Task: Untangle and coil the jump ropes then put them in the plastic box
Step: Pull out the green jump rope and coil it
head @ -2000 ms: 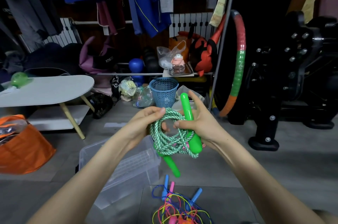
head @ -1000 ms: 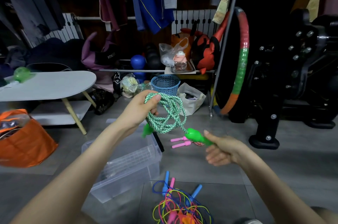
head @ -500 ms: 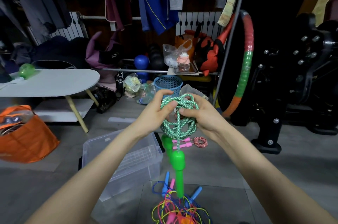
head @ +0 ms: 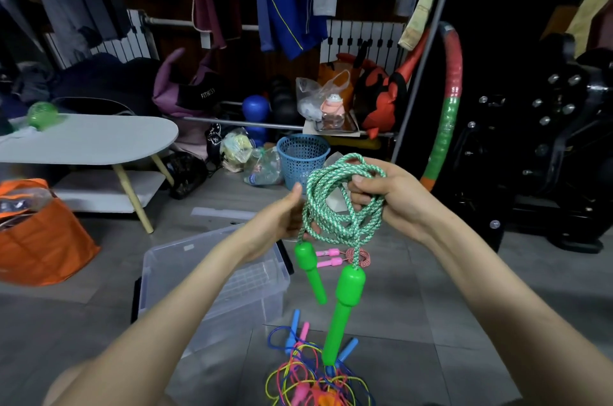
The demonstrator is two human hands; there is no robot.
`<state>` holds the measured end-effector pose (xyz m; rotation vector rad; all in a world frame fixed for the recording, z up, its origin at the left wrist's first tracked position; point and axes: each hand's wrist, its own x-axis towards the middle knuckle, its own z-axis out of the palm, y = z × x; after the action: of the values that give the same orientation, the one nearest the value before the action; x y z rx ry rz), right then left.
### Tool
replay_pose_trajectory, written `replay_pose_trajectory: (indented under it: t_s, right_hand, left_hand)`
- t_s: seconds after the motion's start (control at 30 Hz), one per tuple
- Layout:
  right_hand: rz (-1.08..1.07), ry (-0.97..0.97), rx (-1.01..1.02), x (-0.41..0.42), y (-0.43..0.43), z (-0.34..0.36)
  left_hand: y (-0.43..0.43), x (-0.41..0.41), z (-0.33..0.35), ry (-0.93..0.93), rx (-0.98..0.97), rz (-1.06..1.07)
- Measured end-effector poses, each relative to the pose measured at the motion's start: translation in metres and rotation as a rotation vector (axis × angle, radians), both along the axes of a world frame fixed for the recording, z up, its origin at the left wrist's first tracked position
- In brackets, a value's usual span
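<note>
Several thin jump ropes (head: 318,385), yellow, blue and pink, are lying tangled on the floor at the near edge, with blue and pink handles poking out. Just beyond them on the left, the clear plastic box (head: 232,303) is sitting on the floor with its top open.

Above the tangle, two green handles are dangling side by side: the right handle (head: 343,303) is hanging nearer and lower, the left handle (head: 310,269) a little farther. Both are hanging from the green-and-white jump rope (head: 341,206), which is being held in the air as a loose coil, right of the box and not in it.

The right hand (head: 388,196) is keeping its grip clamped around the coil's upper right, fingers curling through the loops. The left hand (head: 278,223) is gripping the coil's left side, thumb pointing up along the strands.

Farther off, a pink-handled rope (head: 331,258) is lying on the floor. Beyond it a blue basket (head: 302,157) is standing. At the far left, a white table (head: 89,140) is standing.
</note>
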<state>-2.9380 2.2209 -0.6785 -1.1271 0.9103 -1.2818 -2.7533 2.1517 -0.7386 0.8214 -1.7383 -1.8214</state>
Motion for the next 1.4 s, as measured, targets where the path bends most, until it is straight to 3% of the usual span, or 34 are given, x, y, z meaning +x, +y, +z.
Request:
replay_pose_trajectory:
  t_s: [0.2,0.3,0.5,0.67,0.8,0.9,1.0,1.13,1.2,1.4]
  right_hand:
    - [-0.042,0.104,-0.007,-0.005,-0.001,0.001]
    - [-0.089,0.057,0.013,-0.012,-0.002,0.0]
    - [-0.194,0.12,0.054,-0.025,-0.01,-0.019]
    - [-0.218,0.114,0.094,-0.02,-0.013,-0.045]
    - [-0.227,0.105,0.107,-0.008,-0.018,-0.056]
    - [-0.223,0.132,0.109,-0.002,-0.018,-0.055]
    - [-0.231,0.159,0.118,-0.001,-0.018,-0.055]
    - [-0.227,0.1,0.187,0.009,-0.017,-0.049]
    - [-0.238,0.108,0.194,0.012,-0.018,-0.048]
    - [-0.319,0.395,0.141,0.019,-0.029,-0.051]
  left_hand:
    - [0.001,0.012,-0.006,-0.083,-0.14,-0.079]
    - [-0.006,0.023,-0.011,-0.114,-0.095,-0.118]
    - [-0.008,0.04,-0.016,0.199,0.303,-0.183]
    - [-0.001,0.022,0.005,0.41,0.362,0.127]
    - [0.004,0.001,0.009,0.4,0.196,0.506]
    - [0.004,-0.002,0.002,0.37,0.061,0.673]
    - [0.005,-0.001,-0.001,0.349,-0.03,0.714]
    - [-0.001,0.007,0.007,0.459,0.132,0.722]
    - [-0.003,0.01,0.01,0.434,0.096,0.735]
    - [0.012,0.003,-0.001,0.248,-0.38,0.841]
